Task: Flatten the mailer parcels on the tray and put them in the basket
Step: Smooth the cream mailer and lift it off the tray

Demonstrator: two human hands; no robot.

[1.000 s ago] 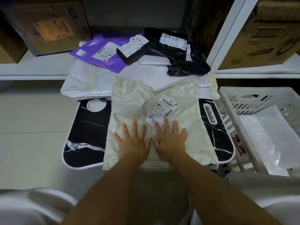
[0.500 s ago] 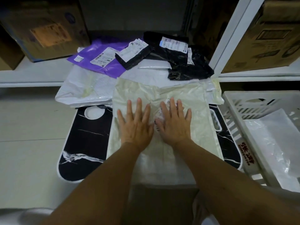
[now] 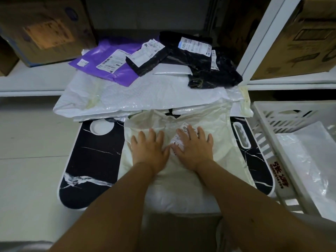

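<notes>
Head view shows our left hand (image 3: 149, 151) and right hand (image 3: 193, 149) spread flat, gripping nothing, pressing the cream mailer (image 3: 214, 142) onto the black tray (image 3: 92, 160) to squeeze air out before the basket (image 3: 261, 113).

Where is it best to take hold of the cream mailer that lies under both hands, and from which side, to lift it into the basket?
Probably the right long edge of the cream mailer, from the basket side. It lies flat on the tray with that edge free and uncovered, while its far end meets the white mailer.
</notes>
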